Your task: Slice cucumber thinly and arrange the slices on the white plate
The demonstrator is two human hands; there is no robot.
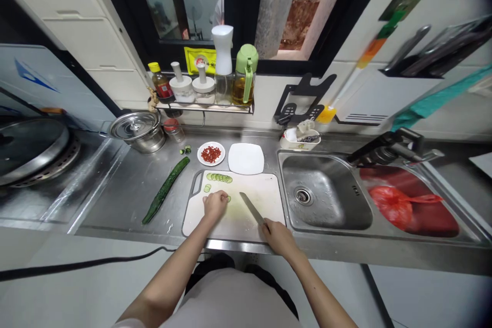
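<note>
Nearest, the right hand [279, 236] is closed around the handle of a knife [251, 208], its blade slanting up and leftward over the cutting board [246, 225]. The left hand [215, 205] has its fingers drawn together at a small cucumber piece [229, 198] (whether pinched or merely touched, I can't tell). Just beyond, on the board, lie two cucumber slices [207, 188] and, behind them, an overlapping row of slices [219, 178]. A whole cucumber [166, 190] rests on the counter [115, 200], left of the board. Farther back sits a white plate [246, 159], beside a dish [199, 155] of red pieces [211, 154].
</note>
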